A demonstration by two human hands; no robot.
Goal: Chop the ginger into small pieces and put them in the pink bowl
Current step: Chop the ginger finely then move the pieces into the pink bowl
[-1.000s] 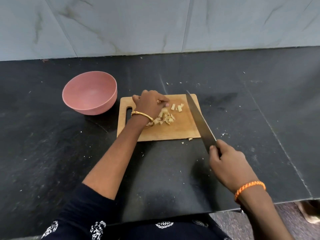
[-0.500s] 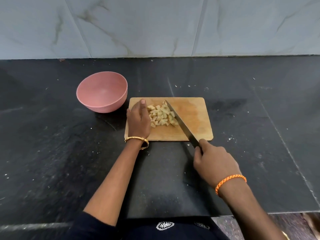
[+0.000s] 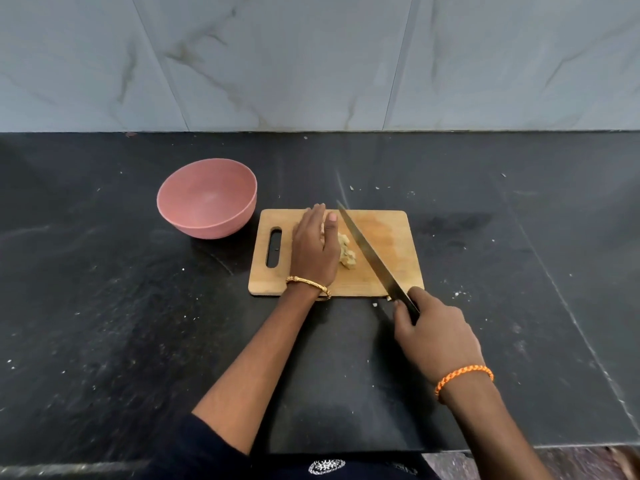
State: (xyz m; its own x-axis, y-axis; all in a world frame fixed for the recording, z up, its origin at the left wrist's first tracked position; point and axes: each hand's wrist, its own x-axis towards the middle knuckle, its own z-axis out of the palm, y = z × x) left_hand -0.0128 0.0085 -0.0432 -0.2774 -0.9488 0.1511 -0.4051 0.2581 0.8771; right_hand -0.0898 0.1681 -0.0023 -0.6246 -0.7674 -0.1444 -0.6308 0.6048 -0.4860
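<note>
bowl (image 3: 207, 199) just left of board (image 3: 398, 230) | counter (image 3: 519, 271) right open | board's right half seemingly bare

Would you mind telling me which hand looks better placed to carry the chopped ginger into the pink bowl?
Probably the left hand: it already cups the ginger pieces on the cutting board, on the side nearer the pink bowl. The right hand is busy gripping the knife.

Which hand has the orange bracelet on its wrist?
The right hand, the one that grips the knife, wears the orange bracelet. The left hand, beside the ginger, wears a gold bangle.
</note>
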